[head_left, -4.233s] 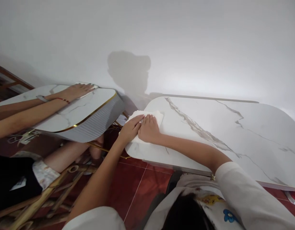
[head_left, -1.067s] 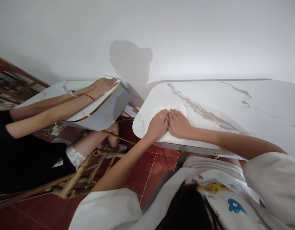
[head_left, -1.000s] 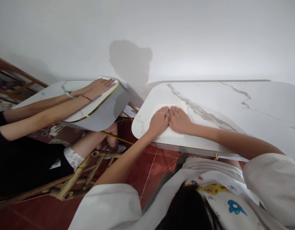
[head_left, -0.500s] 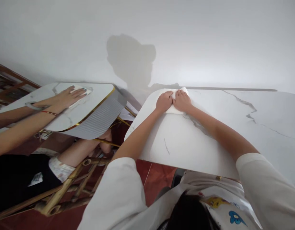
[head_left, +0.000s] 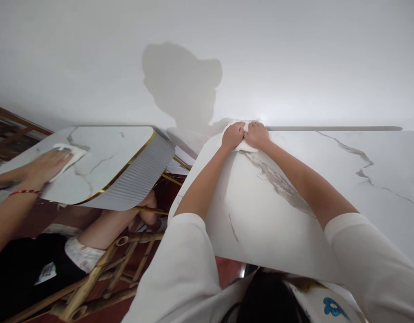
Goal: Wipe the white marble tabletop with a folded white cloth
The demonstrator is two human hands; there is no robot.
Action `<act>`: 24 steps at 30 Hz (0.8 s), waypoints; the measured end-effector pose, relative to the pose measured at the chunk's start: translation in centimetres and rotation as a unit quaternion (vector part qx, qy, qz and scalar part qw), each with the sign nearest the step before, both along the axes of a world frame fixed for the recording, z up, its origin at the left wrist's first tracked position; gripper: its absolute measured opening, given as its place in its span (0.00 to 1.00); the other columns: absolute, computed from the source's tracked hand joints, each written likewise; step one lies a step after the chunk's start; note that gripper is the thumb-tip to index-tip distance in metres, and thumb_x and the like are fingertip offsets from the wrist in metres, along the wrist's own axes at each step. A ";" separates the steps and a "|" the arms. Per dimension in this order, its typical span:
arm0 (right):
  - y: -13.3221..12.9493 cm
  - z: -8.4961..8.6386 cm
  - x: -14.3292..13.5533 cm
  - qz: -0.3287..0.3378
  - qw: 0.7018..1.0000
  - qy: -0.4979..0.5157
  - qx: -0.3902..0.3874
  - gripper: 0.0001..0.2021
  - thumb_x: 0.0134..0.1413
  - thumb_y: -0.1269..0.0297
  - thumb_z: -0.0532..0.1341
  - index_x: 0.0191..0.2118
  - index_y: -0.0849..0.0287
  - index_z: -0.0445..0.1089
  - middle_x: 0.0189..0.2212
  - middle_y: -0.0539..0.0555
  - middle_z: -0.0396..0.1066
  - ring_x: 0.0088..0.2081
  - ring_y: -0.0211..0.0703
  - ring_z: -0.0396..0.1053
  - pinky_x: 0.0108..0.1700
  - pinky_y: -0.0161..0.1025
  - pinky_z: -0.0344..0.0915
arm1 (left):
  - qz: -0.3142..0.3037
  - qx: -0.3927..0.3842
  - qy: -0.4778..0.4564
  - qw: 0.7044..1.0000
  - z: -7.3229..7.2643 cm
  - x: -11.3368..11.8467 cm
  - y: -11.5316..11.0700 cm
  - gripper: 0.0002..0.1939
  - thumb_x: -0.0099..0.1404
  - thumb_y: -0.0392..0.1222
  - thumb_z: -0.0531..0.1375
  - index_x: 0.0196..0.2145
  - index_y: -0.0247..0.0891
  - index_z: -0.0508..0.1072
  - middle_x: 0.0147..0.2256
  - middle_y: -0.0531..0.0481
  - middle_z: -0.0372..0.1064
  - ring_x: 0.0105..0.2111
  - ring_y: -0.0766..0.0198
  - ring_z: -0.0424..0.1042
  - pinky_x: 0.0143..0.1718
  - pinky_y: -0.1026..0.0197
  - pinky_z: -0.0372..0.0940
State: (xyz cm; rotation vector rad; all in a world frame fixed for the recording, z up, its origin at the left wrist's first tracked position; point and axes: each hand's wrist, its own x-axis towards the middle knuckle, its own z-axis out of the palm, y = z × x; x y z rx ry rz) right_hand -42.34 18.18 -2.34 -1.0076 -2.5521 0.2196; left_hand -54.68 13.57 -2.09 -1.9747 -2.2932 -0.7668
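Observation:
A folded white cloth [head_left: 243, 146] lies at the far edge of the white marble-patterned table [head_left: 270, 233], close to the wall. My left hand [head_left: 233, 135] grips its left part, fingers curled over it. On the right part presses my right hand [head_left: 257, 134], its fingers bent over the far edge of the cloth. My two thumbs nearly meet in the middle. Both arms are stretched forward across the tabletop, and much of the cloth is hidden beneath my hands.
To the left, another person's hand [head_left: 55, 162] rests on a white cloth [head_left: 79, 152] upon a second marble-patterned table [head_left: 106, 139] with a gold edge. A bamboo chair [head_left: 92, 278] stands below it. The white wall [head_left: 294, 58] rises directly behind both tables.
My hands and the cloth have shifted slightly toward the wall, uncovering more grey veining in front. The other person's hand and cloth have moved left and nearer on their table.

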 end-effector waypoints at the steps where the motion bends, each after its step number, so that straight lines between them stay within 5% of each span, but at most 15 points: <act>1: -0.1 0.0 0.1 0.000 1.000 0.000 -0.001 0.26 0.61 0.63 0.46 0.55 0.80 0.63 0.58 0.74 0.62 0.60 0.61 0.56 0.61 0.53 0.50 | -0.005 0.000 0.000 1.000 0.0 0.0 -0.1 0.24 0.65 0.35 0.45 0.54 0.34 0.71 0.57 0.47 0.67 0.57 0.59 0.65 0.61 0.58 0.56; 11: -4.3 0.0 1.5 -0.010 0.999 -0.032 -0.008 0.31 0.62 0.63 0.45 0.64 0.84 0.51 0.65 0.73 0.50 0.67 0.59 0.46 0.66 0.51 0.42 | -0.026 -0.009 0.009 1.000 0.0 1.4 -4.1 0.26 0.65 0.35 0.45 0.57 0.35 0.67 0.60 0.47 0.62 0.61 0.61 0.60 0.64 0.57 0.52; 19: -12.5 -0.4 3.5 0.024 0.999 -0.009 0.042 0.30 0.62 0.63 0.45 0.62 0.85 0.54 0.63 0.76 0.53 0.65 0.63 0.50 0.65 0.56 0.45 | -0.017 -0.029 0.056 0.998 0.2 3.3 -12.6 0.25 0.65 0.34 0.45 0.58 0.33 0.66 0.61 0.45 0.61 0.62 0.61 0.59 0.64 0.58 0.52; 24: -18.3 0.0 4.8 0.035 0.999 -0.021 0.004 0.31 0.62 0.63 0.46 0.62 0.87 0.53 0.64 0.76 0.50 0.66 0.62 0.47 0.66 0.54 0.43 | -0.003 -0.034 0.057 0.998 0.4 4.7 -18.6 0.26 0.63 0.34 0.44 0.57 0.34 0.67 0.60 0.46 0.62 0.61 0.61 0.60 0.64 0.58 0.53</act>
